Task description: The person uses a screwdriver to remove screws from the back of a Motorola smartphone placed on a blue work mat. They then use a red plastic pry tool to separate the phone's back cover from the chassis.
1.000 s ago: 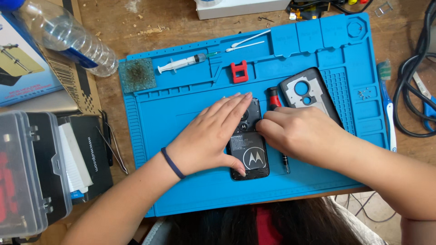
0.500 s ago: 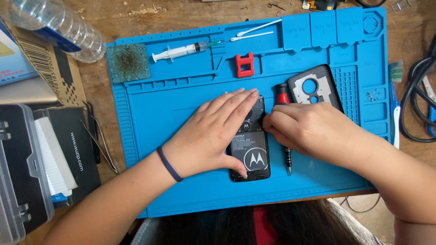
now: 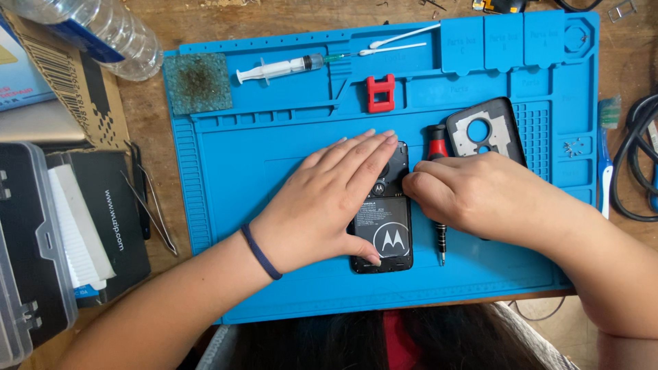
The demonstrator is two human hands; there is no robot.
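An opened black phone (image 3: 384,229), back cover off, lies on a blue repair mat (image 3: 274,260). My left hand (image 3: 322,199) lies flat over the phone's left side, with the thumb at its lower edge, pinning it down. My right hand (image 3: 473,192) has its fingers curled and its fingertips at the phone's upper right edge. Whether something small sits between those fingertips is hidden. A red and black screwdriver (image 3: 439,205) lies under my right hand beside the phone. The black back cover (image 3: 483,130) rests just beyond it.
On the mat's far side lie a syringe (image 3: 277,68), two cotton swabs (image 3: 404,40), a red clip-like tool (image 3: 380,93) and a green sponge pad (image 3: 199,82). Tweezers (image 3: 151,209), boxes and a water bottle (image 3: 103,27) sit to the left, with cables (image 3: 634,164) to the right.
The view has drifted slightly. Both hands stay on the phone, with my right fingertips shifted a little closer to its upper right edge.
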